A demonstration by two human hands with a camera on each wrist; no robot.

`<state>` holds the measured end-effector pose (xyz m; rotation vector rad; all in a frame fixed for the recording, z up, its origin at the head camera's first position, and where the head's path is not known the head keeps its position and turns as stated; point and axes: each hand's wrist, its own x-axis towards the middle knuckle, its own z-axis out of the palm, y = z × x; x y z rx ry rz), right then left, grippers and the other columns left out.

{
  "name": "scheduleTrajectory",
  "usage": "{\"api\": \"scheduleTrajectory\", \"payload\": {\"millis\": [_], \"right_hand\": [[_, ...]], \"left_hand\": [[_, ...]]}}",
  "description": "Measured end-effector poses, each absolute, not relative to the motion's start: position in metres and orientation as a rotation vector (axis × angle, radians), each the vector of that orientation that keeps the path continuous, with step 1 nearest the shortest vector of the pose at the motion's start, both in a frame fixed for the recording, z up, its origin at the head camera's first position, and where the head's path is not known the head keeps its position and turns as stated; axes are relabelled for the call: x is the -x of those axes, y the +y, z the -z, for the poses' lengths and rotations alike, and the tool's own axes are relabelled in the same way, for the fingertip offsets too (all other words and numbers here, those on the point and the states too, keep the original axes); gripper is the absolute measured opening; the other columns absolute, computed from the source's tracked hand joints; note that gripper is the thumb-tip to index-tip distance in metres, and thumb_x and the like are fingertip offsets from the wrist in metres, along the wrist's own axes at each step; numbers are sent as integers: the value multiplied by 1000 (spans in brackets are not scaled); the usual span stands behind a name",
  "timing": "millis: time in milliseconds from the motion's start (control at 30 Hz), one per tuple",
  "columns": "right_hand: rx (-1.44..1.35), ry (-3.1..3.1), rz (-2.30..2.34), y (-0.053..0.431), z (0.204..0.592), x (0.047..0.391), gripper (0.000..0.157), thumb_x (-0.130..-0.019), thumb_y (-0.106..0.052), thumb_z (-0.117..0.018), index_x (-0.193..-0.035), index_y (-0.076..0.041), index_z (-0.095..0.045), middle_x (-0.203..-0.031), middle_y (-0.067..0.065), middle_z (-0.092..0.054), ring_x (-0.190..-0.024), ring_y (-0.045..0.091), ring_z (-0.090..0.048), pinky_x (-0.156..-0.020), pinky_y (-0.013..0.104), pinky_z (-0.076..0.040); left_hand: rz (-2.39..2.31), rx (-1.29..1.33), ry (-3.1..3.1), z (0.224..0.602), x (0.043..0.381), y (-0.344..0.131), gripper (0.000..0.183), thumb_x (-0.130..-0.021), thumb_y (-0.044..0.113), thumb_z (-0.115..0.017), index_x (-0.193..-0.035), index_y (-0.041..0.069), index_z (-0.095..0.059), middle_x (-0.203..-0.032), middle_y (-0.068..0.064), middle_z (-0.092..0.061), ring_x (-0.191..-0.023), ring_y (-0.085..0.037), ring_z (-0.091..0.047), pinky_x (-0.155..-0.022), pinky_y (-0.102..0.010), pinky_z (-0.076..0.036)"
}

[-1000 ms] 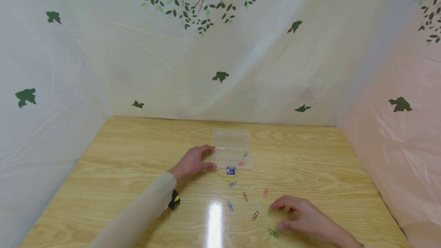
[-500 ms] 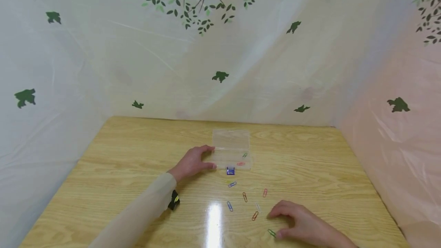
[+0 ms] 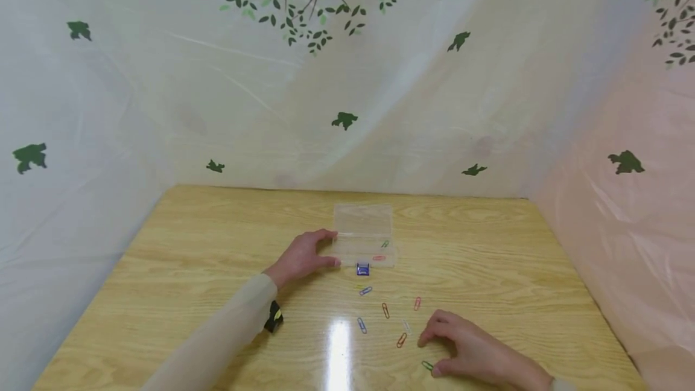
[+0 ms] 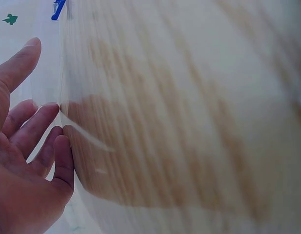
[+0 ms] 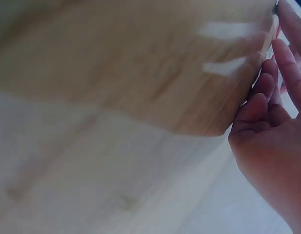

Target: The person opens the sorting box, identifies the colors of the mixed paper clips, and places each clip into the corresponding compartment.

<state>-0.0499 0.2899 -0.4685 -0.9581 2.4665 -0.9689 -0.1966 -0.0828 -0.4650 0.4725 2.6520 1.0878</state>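
A clear plastic box stands with its lid raised, a green and a pink paper clip inside. At its left end, my left hand holds the box between thumb and index finger; the box appears faintly beside the thumb in the left wrist view. My right hand is low over the table at the right, thumb and index finger apart. Its thumb tip meets one end of a green paper clip lying on the wood. Curled lower fingers rest near the tabletop in the right wrist view.
Loose paper clips lie before the box: blue, red, pink and others. A blue latch is at the box's front. A black object sits by the left sleeve. Printed sheeting borders the wooden table.
My right hand has shifted slightly left and down, bringing its thumb to the green paper clip. My left hand has stayed at the box.
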Motion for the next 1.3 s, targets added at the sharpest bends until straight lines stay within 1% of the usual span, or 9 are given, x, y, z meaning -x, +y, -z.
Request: {"api": "scheduleTrajectory", "payload": {"millis": [133, 333, 667, 800, 1000, 1200, 1300], "right_hand": [[976, 2442, 990, 290, 469, 55, 25, -92, -41, -77, -114, -31, -70, -114, -18, -57, -104, 1, -55, -92, 24, -53], [1036, 2405, 1056, 290, 469, 60, 15, -95, -29, -76, -110, -25, -72, -110, -14, -61, -95, 1, -56, -80, 22, -55], [1052, 2399, 1098, 291, 468, 63, 12, -95, -15, -76, -105, -22, -74, -104, -12, -63, -87, -2, -56, -70, 21, -56], [1058, 2402, 1105, 291, 468, 63, 9, -96, -14, -75, -100, -22, -74, -102, -13, -63, -87, -3, -57, -70, 21, -56], [995, 2418, 1071, 289, 467, 64, 11, -96, -15, -75, -94, -26, -73, -98, -18, -62, -87, -3, -57, -70, 20, -55], [926, 2408, 1059, 288, 466, 66, 9, -96, -19, -75, -94, -27, -72, -96, -20, -63, -85, -4, -56, -70, 20, -54], [906, 2394, 1080, 289, 465, 66, 8, -97, -19, -74, -95, -26, -72, -94, -16, -67, -84, -4, -58, -70, 20, -55]], "left_hand": [[-1108, -468, 2643, 465, 196, -84, 67, -88, 28, -85, -144, 6, -58, -148, -14, -57, -142, -36, -47, -121, -51, -34], [-1094, -468, 2642, 465, 197, -85, 68, -88, 30, -85, -145, 7, -57, -148, -13, -57, -141, -36, -48, -121, -51, -34], [-1086, -480, 2654, 465, 198, -84, 67, -87, 30, -85, -145, 7, -58, -147, -13, -58, -140, -35, -49, -121, -50, -35], [-1086, -477, 2658, 465, 198, -84, 67, -87, 30, -85, -145, 7, -58, -147, -14, -58, -140, -36, -49, -120, -51, -35], [-1079, -470, 2655, 465, 197, -84, 69, -87, 30, -85, -146, 7, -57, -149, -14, -57, -141, -36, -48, -121, -51, -35], [-1075, -457, 2653, 466, 197, -84, 70, -87, 31, -85, -147, 9, -56, -150, -14, -56, -141, -36, -48, -121, -51, -34], [-1078, -459, 2652, 467, 197, -84, 70, -87, 32, -85, -147, 9, -56, -150, -13, -56, -141, -36, -48, -121, -51, -35]]}}
